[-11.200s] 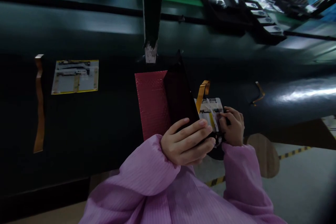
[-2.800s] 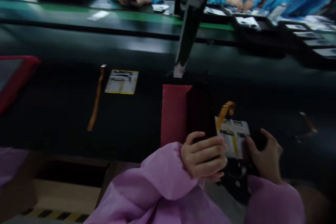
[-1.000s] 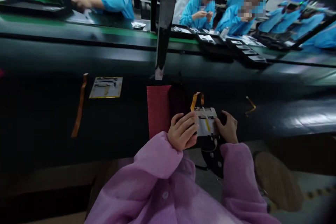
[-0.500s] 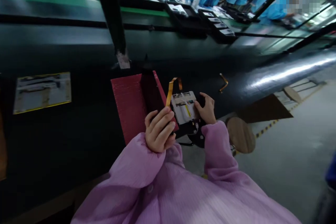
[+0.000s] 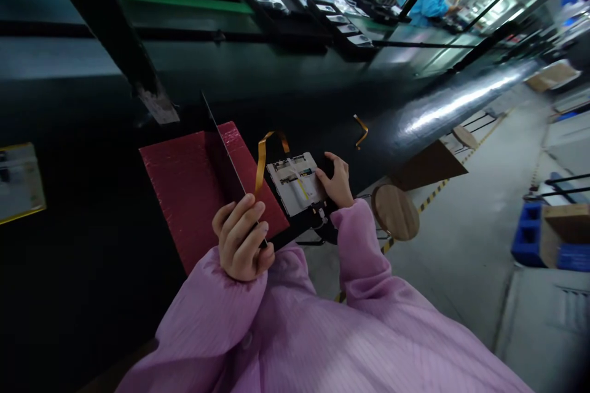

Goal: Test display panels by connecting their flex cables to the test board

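Note:
My left hand [image 5: 243,239] is closed on the lower edge of a thin dark panel [image 5: 221,163], which stands tilted and almost edge-on to me. An orange flex cable [image 5: 260,166] arches up beside the panel and bends down towards the top of an opened tablet body [image 5: 286,195]. That body lies flat, with pale plates, circuit parts and a yellow strip showing. At its right edge is my right hand [image 5: 338,181], fingers curved, thumb on the rim. A red sheet [image 5: 173,175] lies under and behind the panel.
A loose flex cable [image 5: 364,132] lies to the right on the dark bench. At the left edge sits another pale flat part [image 5: 21,184] with a yellow border. Black trays [image 5: 295,24] and people in blue are across the bench. A round stool [image 5: 395,212] stands at right.
The view has swung right, so the scene sits further left. The panel has tilted and now shows more edge-on. Both hands keep their places on the panel and tablet body.

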Motion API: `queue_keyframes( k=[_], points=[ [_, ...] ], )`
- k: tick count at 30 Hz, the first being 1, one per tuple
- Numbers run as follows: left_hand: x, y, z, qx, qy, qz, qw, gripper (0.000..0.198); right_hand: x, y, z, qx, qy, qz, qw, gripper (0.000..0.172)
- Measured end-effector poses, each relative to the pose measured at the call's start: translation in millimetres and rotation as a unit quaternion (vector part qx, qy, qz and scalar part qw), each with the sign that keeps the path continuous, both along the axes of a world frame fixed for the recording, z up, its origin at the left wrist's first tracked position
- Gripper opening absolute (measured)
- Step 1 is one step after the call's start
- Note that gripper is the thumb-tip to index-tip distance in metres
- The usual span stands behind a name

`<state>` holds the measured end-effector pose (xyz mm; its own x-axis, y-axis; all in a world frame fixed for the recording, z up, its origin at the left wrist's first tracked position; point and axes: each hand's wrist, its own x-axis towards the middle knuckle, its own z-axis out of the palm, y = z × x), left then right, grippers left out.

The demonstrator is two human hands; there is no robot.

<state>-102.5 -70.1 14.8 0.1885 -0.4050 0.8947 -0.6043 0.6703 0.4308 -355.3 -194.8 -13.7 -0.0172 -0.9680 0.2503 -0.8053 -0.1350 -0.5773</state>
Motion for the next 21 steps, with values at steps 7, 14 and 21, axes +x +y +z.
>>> queue_keyframes(
  k=[7, 14, 21],
  points=[
    [-1.4, -7.9, 6.0, -0.091, -0.011, 0.004, 0.996, 0.012, -0.4, -0.3, -0.3, 0.015, -0.002, -0.011, 1.000, 0.047],
    [-5.4, -4.8, 7.8, -0.084, 0.015, 0.020, 0.996, 0.014, 4.9, 1.3, 3.4, 0.004, 0.044, -0.009, 0.999, 0.053],
    [-7.0, -0.7, 8.3, -0.065, 0.018, 0.022, 0.997, 0.017, 4.0, 0.1, 2.1, 0.003, 0.044, -0.006, 0.999, 0.057]
  ],
)
